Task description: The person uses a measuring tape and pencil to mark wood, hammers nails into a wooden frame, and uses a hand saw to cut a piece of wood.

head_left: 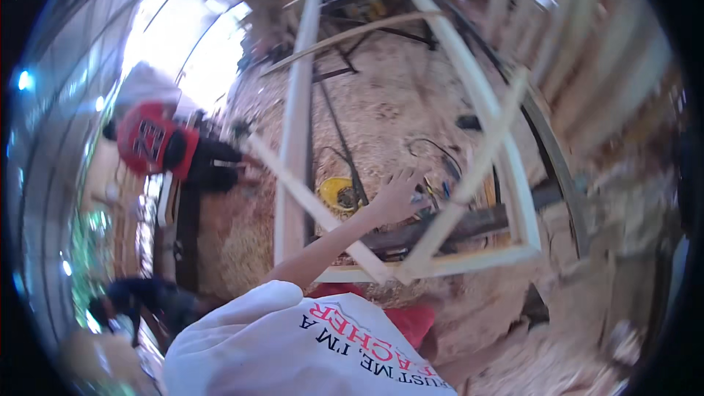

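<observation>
My left hand (400,194) reaches out over the near part of a large light-wood frame (297,132), fingers spread, nothing visibly gripped. Two thin wooden battens cross the near corners of the frame: a left batten (308,202) and a longer right batten (473,183). Their near ends meet at the bottom rail (469,260). Just beyond my fingers, small blue and yellow tools (446,189) lie low down, too blurred to name. A yellow round object (339,193), perhaps a hard hat or bowl, sits left of the hand. My right hand does not show.
Another thin batten (359,35) spans the far part of the frame. Wood shavings (381,110) cover the ground. A person in a red shirt (150,139) bends at the left; another in dark clothes (158,301) is lower left. Upright planks (557,22) stand at the right.
</observation>
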{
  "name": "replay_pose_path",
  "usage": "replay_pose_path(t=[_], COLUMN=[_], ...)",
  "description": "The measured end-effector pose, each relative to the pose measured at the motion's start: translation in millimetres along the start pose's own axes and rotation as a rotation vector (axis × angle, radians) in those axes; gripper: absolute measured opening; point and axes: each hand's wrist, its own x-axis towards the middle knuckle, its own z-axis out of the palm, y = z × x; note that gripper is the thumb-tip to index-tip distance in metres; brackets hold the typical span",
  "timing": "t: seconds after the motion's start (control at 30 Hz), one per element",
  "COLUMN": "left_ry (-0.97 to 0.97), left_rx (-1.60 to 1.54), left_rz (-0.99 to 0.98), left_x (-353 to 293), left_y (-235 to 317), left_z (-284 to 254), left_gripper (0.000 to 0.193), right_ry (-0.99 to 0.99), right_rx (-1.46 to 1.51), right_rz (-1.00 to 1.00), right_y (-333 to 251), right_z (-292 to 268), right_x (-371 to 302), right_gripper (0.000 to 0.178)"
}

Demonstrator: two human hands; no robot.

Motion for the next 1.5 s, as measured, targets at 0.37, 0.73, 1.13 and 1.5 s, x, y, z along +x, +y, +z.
replay_pose_path(t=[0.37,0.73,1.13,1.5], left_ry=[0.498,0.627,1.004,-0.084], left_rx=[0.09,-0.162,-0.147,0.359], left_rz=[-0.41,-0.536,-0.166,-0.182], left_x=[-251,-411,-272,-118], left_y=[-336,-420,-401,-498], left_z=[-170,-112,-229,-213], left_gripper=[0.06,0.039,0.029,0.053], right_ry=[0.696,0.031,-0.871,-0.816], right_rx=[0.174,0.909,0.494,0.16], right_rz=[0.044,-0.308,-0.291,-0.443], right_y=[-201,-399,-376,-404], right_z=[-163,-24,122,136], right_x=[-123,-370,-612,-655], right_gripper=[0.058,0.038,0.039,0.054])
